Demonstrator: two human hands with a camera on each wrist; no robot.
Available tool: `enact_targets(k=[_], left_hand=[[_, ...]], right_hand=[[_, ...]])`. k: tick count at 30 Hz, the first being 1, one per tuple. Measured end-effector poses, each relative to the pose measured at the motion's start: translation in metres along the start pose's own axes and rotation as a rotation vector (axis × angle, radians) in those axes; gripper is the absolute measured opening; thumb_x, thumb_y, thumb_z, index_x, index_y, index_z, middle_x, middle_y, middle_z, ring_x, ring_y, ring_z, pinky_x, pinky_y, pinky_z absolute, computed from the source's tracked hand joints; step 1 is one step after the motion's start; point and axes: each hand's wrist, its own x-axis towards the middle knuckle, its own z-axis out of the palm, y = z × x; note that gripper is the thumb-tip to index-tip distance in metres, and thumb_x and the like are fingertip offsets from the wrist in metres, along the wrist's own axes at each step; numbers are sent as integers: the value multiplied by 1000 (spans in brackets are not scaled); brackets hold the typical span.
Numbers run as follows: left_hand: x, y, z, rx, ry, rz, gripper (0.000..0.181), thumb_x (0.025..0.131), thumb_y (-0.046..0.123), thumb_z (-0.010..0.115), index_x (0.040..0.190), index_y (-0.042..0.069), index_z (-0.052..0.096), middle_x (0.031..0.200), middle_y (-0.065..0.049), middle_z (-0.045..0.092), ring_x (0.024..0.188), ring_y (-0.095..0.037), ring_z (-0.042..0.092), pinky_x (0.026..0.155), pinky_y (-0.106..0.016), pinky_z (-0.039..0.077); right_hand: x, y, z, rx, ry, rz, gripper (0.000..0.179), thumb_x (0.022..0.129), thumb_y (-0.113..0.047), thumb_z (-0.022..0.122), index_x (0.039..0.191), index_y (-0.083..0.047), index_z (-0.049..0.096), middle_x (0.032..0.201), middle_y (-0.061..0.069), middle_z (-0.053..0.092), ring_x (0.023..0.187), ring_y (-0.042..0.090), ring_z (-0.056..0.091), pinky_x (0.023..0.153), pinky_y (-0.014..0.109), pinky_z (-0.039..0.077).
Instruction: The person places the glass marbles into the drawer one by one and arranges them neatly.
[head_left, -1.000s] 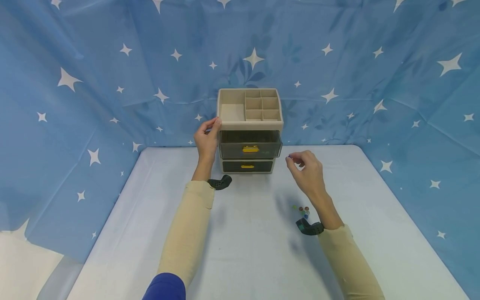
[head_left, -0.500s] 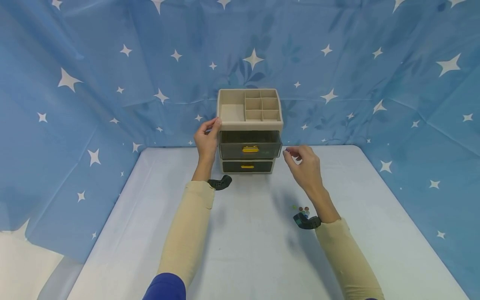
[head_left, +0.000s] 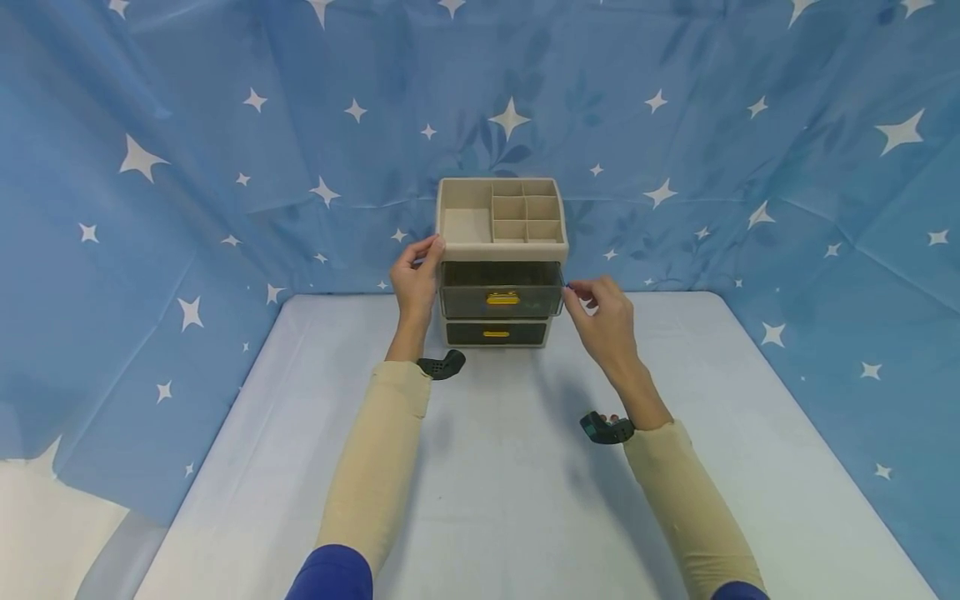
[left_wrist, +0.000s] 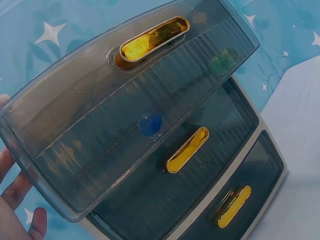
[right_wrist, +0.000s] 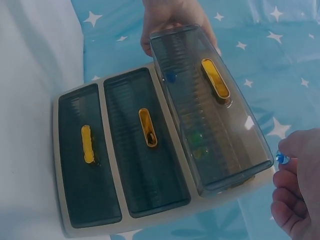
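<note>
A beige desktop drawer organizer (head_left: 501, 252) stands at the back of the table, its top drawer (head_left: 468, 302) pulled out. My left hand (head_left: 415, 287) holds the organizer's upper left corner; some of its fingers are out of sight. My right hand (head_left: 606, 321) pinches a small blue glass marble (right_wrist: 282, 158) between thumb and fingertips, close beside the open drawer's right edge. Through the smoky clear plastic of the drawer, a blue marble (left_wrist: 150, 124) and a green marble (left_wrist: 223, 62) show in the left wrist view.
Reddish-brown marbles (head_left: 613, 417) lie on the white table (head_left: 480, 467), partly hidden by the right wrist camera (head_left: 606, 428). The lower drawers, such as the bottom one (head_left: 496, 334), are closed. A blue star-patterned cloth (head_left: 337, 150) hangs behind the organizer.
My right hand has moved left and away from me with the marble, up to the drawer's right side. The left hand has stayed at the organizer's corner.
</note>
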Motion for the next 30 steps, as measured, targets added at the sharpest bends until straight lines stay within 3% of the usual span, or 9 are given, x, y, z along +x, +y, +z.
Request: enact_targets(k=[10,17,20,26,30], left_hand=[[0,1,-1,4,-5,1,28,94,20,71,114,1,73,87,11,61,65,-3,47,60,-18,40],[13,-28,0,-5,-3,-6,33,91,35,74,113,11,76,90,13,61,68,-5,48,62,-20,40],[15,-32,1,-1,1,14,33,90,39,75,111,14,77,92,11,63,70,-7,50,62,-21,41],[15,-31,1,0,6,11,33,90,38,75,112,13,77,91,11,63,70,-6,50,62,-20,41],[10,-19,2,3,3,-11,31,93,29,73,115,7,75,90,11,61,68,-6,48,61,-19,39]], right_hand=[[10,2,7,7,-8,-18,22,94,-16,71,103,5,72,93,19,66,87,32,61,75,46,52],[13,3,9,15,-23,-25,21,94,-14,70,101,6,72,90,20,65,86,33,60,74,43,52],[13,3,9,8,-33,-9,22,94,-15,70,102,6,72,90,19,64,87,32,59,75,45,52],[13,3,10,-3,-53,8,22,94,-16,70,102,5,73,91,18,64,87,31,59,74,42,51],[12,3,10,-8,-55,5,22,95,-16,70,102,5,73,91,18,65,86,31,59,73,41,51]])
